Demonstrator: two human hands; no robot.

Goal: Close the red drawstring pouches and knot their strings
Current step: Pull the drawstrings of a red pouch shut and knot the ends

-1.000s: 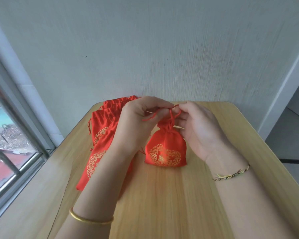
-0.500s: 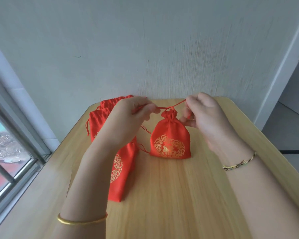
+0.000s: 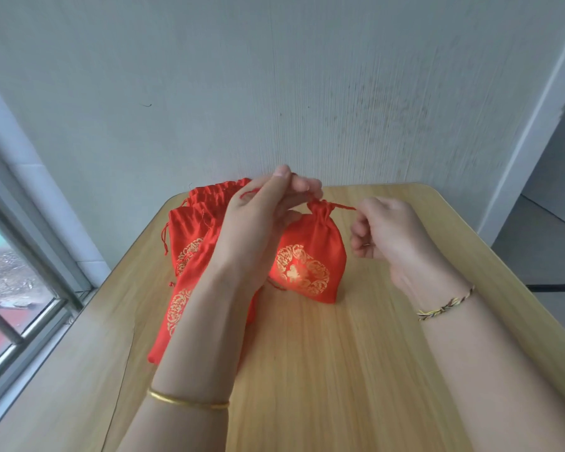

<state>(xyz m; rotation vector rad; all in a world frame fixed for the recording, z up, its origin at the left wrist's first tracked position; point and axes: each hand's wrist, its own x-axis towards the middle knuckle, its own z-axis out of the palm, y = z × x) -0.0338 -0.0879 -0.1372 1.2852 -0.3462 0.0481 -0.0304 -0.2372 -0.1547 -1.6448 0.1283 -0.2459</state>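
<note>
A red drawstring pouch (image 3: 310,256) with a gold round pattern stands upright mid-table, its neck gathered tight. My left hand (image 3: 261,220) pinches a red string (image 3: 252,191) up and to the left of the neck. To the right of the neck, my right hand (image 3: 385,230) has curled fingers; a short string end (image 3: 343,207) reaches toward its fingertips, and whether they still touch it is unclear. My left forearm hides the pouch's left edge.
A pile of several flat red pouches (image 3: 190,243) lies to the left, partly under my left arm. The wooden table (image 3: 356,370) meets a grey wall at the back. A window (image 3: 13,288) runs along the left side.
My left hand has risen and pulled its string up and left. My right hand has dropped lower and away from the neck, and the string on its side looks short and slack.
</note>
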